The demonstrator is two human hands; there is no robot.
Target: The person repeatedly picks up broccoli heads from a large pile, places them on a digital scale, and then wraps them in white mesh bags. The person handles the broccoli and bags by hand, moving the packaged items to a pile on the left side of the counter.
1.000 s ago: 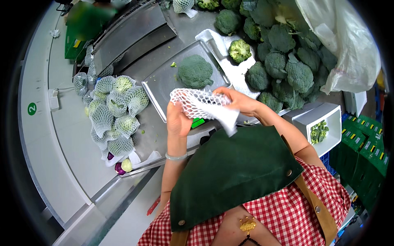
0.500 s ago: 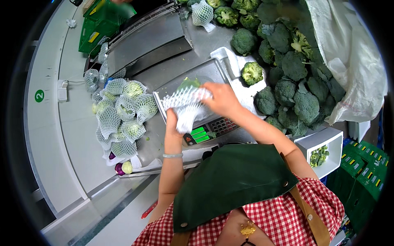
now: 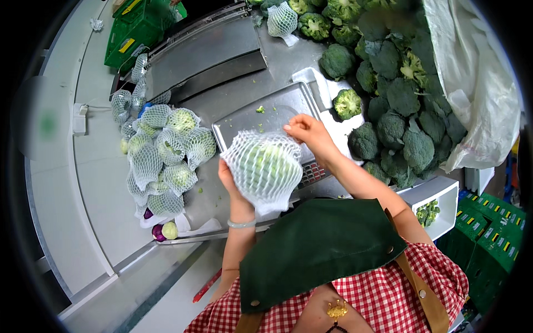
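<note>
A broccoli head in a white foam net (image 3: 264, 169) is held up over the front of the weighing tray (image 3: 227, 129). My left hand (image 3: 236, 194) is closed round its left and lower side, the fingers partly hidden behind it. At the net's upper right edge, my right hand (image 3: 312, 136) has its fingers curled in a pinch on the mesh. Green shows through the stretched net, and its loose end hangs down toward me. Small green crumbs lie on the tray behind it. The scale's keypad (image 3: 312, 174) shows just right of the bundle; its display is hidden.
Netted vegetables (image 3: 169, 147) are heaped to the left, with a purple cut vegetable (image 3: 159, 232) in front. Loose broccoli (image 3: 402, 122) piles up at the right beside a white plastic sack (image 3: 472, 83). A metal-topped machine (image 3: 208, 47) stands behind. A white bin (image 3: 444, 208) holds broccoli pieces.
The net now covers the broccoli, which was partly bare before. The bundle has come nearer to me and lower, uncovering the tray. My right hand has shifted slightly right.
</note>
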